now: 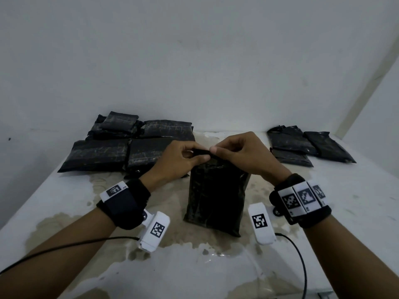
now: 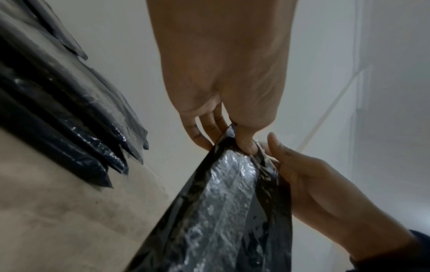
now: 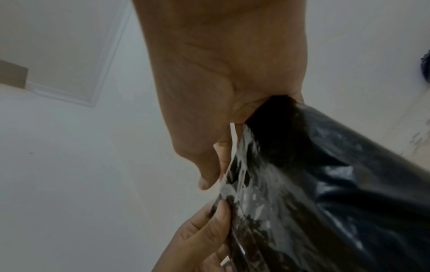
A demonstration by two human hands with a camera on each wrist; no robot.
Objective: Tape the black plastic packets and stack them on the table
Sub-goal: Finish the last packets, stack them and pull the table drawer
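Thumbs and fingers of my left hand and right hand pinch the top edge of the glossy black plastic packet at frame centre, its bottom on the stained white table.

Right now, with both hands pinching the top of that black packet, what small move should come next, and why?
Probably press the folded top edge flat. The left hand and right hand both pinch the top of the black packet, which stands tilted on the table, and clear tape shines along it in the wrist views.

Glossy black packets lie on a white table with brown stains.
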